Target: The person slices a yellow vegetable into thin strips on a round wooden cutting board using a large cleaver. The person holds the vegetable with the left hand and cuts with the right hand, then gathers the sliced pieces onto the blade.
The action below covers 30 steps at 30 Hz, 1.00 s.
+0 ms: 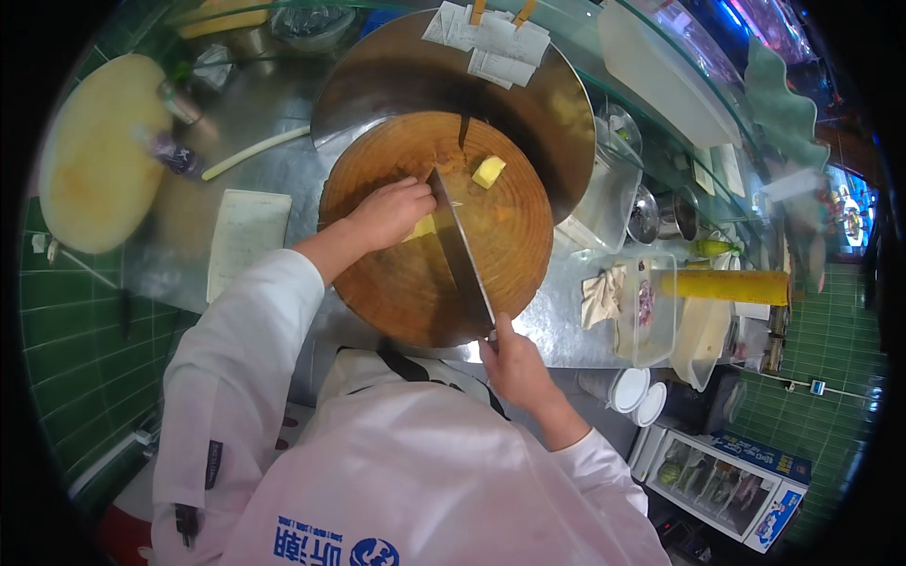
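Observation:
A round wooden chopping block (510,255) stands on the metal counter in front of me. My right hand (519,363) grips the handle of a long, wide-bladed kitchen knife (461,250) at the block's near edge. The blade slants away to the left, its far end beside the fingers of my left hand (398,209). Those fingers are curled down on a pale yellow food piece (422,228), which is partly hidden under them; its kind cannot be made out. A thin sliver lies just right of the blade. Farther right on the block sits another yellow chunk (489,172), apart from the knife.
A curved metal sheet (368,85) with clipped paper slips rises behind the block. To the left are a white notepad (247,236), a pale stick (255,153) and an oval board (99,151). Clear containers (651,311) and a yellow roll (725,286) stand at right.

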Each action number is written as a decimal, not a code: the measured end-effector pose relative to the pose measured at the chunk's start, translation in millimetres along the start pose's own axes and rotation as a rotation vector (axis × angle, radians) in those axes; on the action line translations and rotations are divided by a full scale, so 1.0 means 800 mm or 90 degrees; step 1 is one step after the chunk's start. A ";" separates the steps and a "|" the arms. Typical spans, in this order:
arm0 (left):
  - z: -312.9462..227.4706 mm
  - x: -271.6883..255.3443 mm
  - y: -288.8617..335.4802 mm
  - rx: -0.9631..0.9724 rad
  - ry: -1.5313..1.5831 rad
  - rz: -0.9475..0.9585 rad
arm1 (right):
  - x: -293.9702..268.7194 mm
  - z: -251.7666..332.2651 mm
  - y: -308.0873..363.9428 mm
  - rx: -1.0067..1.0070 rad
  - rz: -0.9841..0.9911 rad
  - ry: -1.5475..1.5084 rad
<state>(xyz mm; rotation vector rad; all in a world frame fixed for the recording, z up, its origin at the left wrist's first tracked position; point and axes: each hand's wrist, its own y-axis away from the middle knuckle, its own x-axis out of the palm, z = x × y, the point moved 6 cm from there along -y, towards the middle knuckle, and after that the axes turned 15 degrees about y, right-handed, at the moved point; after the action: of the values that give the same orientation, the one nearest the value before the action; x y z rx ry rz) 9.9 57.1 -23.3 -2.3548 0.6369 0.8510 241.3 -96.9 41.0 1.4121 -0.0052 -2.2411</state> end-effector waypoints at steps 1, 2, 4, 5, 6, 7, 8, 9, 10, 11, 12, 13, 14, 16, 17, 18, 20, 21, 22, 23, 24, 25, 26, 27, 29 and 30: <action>0.002 0.000 0.001 -0.023 -0.004 0.011 | -0.003 -0.006 -0.003 0.012 0.012 -0.008; 0.003 0.000 0.001 -0.045 -0.009 0.023 | -0.005 -0.011 -0.004 0.024 0.025 -0.017; 0.005 -0.001 0.003 -0.063 -0.013 0.025 | -0.004 -0.021 0.004 0.043 0.019 -0.080; 0.004 0.000 0.004 -0.058 -0.012 0.015 | -0.012 -0.018 0.008 0.060 0.018 -0.112; 0.003 0.000 0.006 -0.054 -0.011 0.005 | -0.019 -0.016 0.011 0.076 0.018 -0.144; 0.000 -0.004 0.006 -0.043 -0.019 -0.012 | -0.023 -0.015 0.015 0.096 0.014 -0.153; -0.003 -0.007 0.006 -0.032 -0.028 -0.030 | -0.026 -0.015 0.019 0.115 0.010 -0.162; -0.006 -0.011 0.007 -0.021 -0.036 -0.047 | -0.029 -0.015 0.022 0.134 0.007 -0.171; -0.005 -0.011 0.007 -0.033 -0.047 -0.046 | -0.034 -0.014 0.022 0.129 0.011 -0.165; -0.004 -0.012 0.008 -0.045 -0.058 -0.046 | -0.038 -0.013 0.021 0.123 0.014 -0.158; -0.003 -0.012 0.009 -0.058 -0.070 -0.045 | -0.040 -0.012 0.020 0.118 0.018 -0.151; -0.001 -0.013 0.011 -0.070 -0.045 -0.052 | -0.041 -0.011 0.020 0.106 0.012 -0.139; 0.000 -0.014 0.012 -0.083 -0.021 -0.059 | -0.041 -0.009 0.021 0.095 0.007 -0.127; 0.002 -0.015 0.013 -0.108 0.011 -0.063 | -0.040 -0.004 0.022 0.080 -0.009 -0.117; 0.001 -0.016 0.012 -0.121 0.018 -0.060 | -0.040 0.001 0.023 0.077 -0.019 -0.118; 0.000 -0.017 0.011 -0.134 0.026 -0.056 | -0.041 0.003 0.025 0.073 -0.030 -0.119; -0.007 -0.021 0.012 -0.164 0.017 -0.072 | -0.042 0.003 0.027 0.089 -0.025 -0.118; -0.012 -0.022 0.012 -0.179 0.012 -0.080 | -0.041 0.002 0.029 0.097 -0.023 -0.117; -0.014 -0.018 0.012 -0.209 0.015 -0.079 | -0.040 0.000 0.032 0.103 -0.021 -0.121; -0.018 -0.014 0.011 -0.240 0.019 -0.078 | -0.040 -0.002 0.035 0.110 -0.019 -0.125; -0.019 -0.011 0.011 -0.270 0.022 -0.077 | -0.039 -0.005 0.038 0.116 -0.017 -0.129; -0.020 -0.008 0.011 -0.276 0.021 -0.070 | -0.037 -0.007 0.040 0.115 -0.016 -0.127; -0.020 -0.005 0.011 -0.282 0.020 -0.063 | -0.035 -0.010 0.042 0.113 -0.015 -0.126; -0.020 -0.002 0.011 -0.289 0.019 -0.056 | -0.033 -0.011 0.043 0.112 -0.014 -0.125; -0.021 -0.001 0.011 -0.293 0.021 -0.061 | -0.030 -0.013 0.045 0.115 -0.015 -0.139; -0.021 -0.002 0.011 -0.295 0.022 -0.063 | -0.028 -0.013 0.047 0.116 -0.015 -0.146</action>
<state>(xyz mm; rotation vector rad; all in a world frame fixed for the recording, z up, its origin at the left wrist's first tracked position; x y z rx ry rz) 10.7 40.2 -14.6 -2.7905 0.3565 0.9993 273.0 -117.9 64.8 1.2401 -0.2765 -2.4625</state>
